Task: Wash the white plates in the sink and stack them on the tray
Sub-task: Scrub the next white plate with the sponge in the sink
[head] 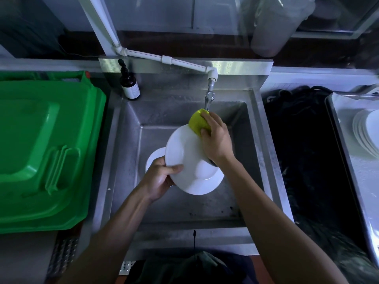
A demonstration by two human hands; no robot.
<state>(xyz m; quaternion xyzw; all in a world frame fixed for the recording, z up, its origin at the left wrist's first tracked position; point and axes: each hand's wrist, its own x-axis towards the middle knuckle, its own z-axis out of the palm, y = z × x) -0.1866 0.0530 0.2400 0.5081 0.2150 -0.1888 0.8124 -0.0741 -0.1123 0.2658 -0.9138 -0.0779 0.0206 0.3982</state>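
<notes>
Over the steel sink (pixel 131 156) my left hand (pixel 159 179) grips the near-left rim of a white plate (pixel 182 152), which is tilted up toward me. My right hand (pixel 215 140) holds a yellow-green sponge (pixel 198 121) against the plate's far rim, just under the tap (pixel 209 97). More white plates (pixel 205 181) lie below in the basin, partly hidden by the held plate. At the far right a steel tray (pixel 348 144) holds a stack of white plates (pixel 367 132), cut off by the frame edge.
A green plastic bin lid (pixel 45 148) fills the left side. A dark soap bottle (pixel 129 83) stands on the sink's back-left corner. White pipe (pixel 170 60) feeds the tap. A dark gap with black cloth or netting (pixel 297 150) separates sink and tray.
</notes>
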